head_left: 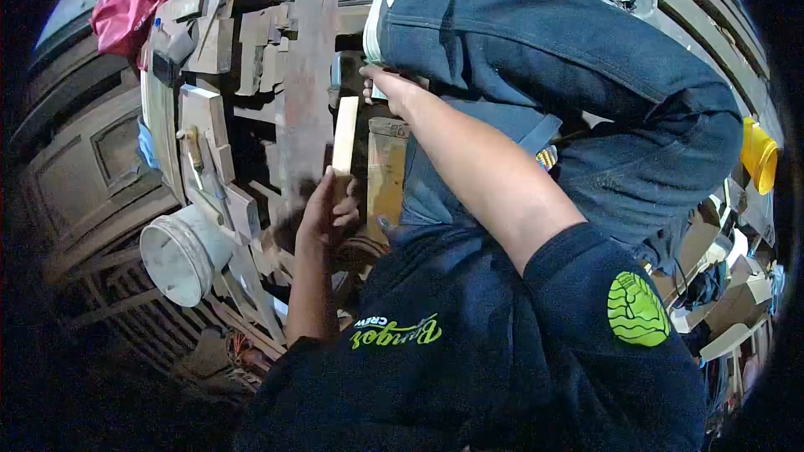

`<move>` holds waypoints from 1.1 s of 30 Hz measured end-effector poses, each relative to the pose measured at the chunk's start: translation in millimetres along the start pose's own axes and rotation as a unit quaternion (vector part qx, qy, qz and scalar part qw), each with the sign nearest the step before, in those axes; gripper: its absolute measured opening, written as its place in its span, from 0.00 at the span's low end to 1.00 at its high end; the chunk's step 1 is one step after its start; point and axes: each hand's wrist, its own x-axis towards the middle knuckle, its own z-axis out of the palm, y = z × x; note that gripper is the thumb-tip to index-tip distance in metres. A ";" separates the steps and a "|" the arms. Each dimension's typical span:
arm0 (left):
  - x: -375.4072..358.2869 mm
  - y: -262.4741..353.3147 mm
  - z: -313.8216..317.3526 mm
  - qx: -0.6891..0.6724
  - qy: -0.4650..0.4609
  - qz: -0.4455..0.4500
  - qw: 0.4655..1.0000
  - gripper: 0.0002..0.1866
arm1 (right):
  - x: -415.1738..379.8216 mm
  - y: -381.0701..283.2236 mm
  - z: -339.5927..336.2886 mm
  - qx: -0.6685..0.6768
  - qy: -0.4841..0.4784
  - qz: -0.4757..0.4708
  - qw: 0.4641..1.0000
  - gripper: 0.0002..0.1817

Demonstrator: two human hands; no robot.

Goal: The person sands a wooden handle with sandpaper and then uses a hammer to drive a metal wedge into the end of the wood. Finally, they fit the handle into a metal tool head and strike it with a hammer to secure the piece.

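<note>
Fingers around wood, end apparently hidden

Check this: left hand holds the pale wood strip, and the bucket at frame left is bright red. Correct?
Bucket colour is wrong: the head view shows the bucket at frame left is off-white, not red. The left hand does hold the pale wood strip.

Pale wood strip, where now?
Head view, just left of centre: the pale wood strip is held in the left hand, its far end near the right hand.
</note>
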 end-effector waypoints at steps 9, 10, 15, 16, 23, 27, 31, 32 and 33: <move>11.5 9.9 33.9 0.080 0.112 0.040 0.990 0.21 | -27.8 -16.3 0.8 -0.189 0.062 -0.007 0.980 0.45; 13.5 10.5 33.0 0.081 0.112 0.039 0.990 0.21 | -29.6 -18.7 -0.6 -0.190 0.029 0.030 0.981 0.51; 32.6 16.7 7.6 0.245 0.202 0.193 0.928 0.12 | -4.3 -7.9 -7.2 -0.106 -0.067 0.034 0.992 0.22; 31.8 17.5 5.7 0.287 0.217 0.202 0.911 0.11 | -2.3 -5.6 -5.5 -0.107 -0.068 0.037 0.991 0.22; 28.7 15.1 39.2 0.369 0.264 0.330 0.828 0.16 | -0.4 -6.3 -5.4 -0.021 -0.167 0.109 0.980 0.15; 30.4 17.2 26.5 0.395 0.241 0.350 0.815 0.18 | 4.2 -5.4 -7.6 0.064 -0.205 0.114 0.970 0.10; 3.0 39.8 40.0 0.510 0.255 0.408 0.713 0.18 | -1.4 -9.5 -4.5 -0.030 -0.184 0.069 0.980 0.13; -8.0 43.8 52.4 0.491 0.257 0.379 0.741 0.18 | -12.1 -14.4 1.0 -0.081 -0.127 0.054 0.987 0.15; -15.8 46.3 60.6 0.471 0.259 0.349 0.768 0.18 | -17.1 -15.3 4.0 -0.131 -0.070 0.039 0.988 0.17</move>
